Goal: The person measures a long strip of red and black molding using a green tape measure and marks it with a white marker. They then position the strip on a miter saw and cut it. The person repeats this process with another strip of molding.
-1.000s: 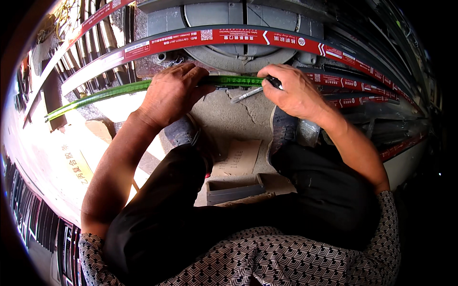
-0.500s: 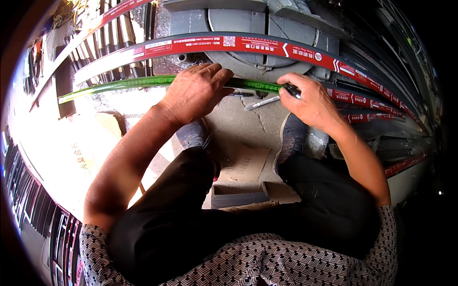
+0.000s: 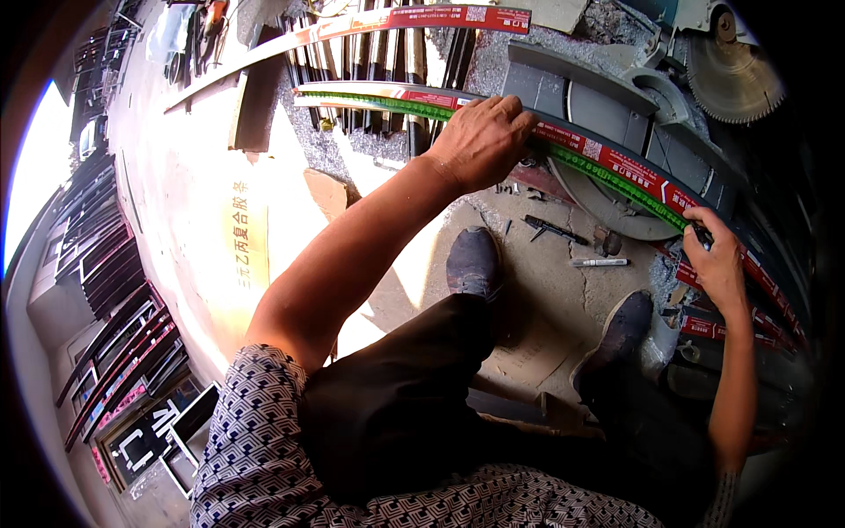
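A long grey metal profile bar with red printed film (image 3: 656,183) runs crosswise in front of me. Along its near edge lies the green blade of a tape measure (image 3: 607,179). My left hand (image 3: 484,143) is closed over the bar and the blade, its fingers wrapped on top. At the right, my right hand (image 3: 717,264) pinches the tape measure's dark end, mostly hidden by the fingers, against the bar's near side. On the floor below the bar lie a silver marker (image 3: 599,262) and a black slim tool (image 3: 554,231).
A saw machine's grey bed (image 3: 607,113) and toothed round blade (image 3: 735,75) stand beyond the bar. Another red-filmed bar (image 3: 378,25) lies farther off at the left. More bars (image 3: 704,324) are stacked at the right. Cardboard (image 3: 242,233) covers the floor to the left.
The view has swung left. The green blade was apart from and nearer than the red-filmed bar; now it lies along the bar's edge. My hands have moved farther apart.
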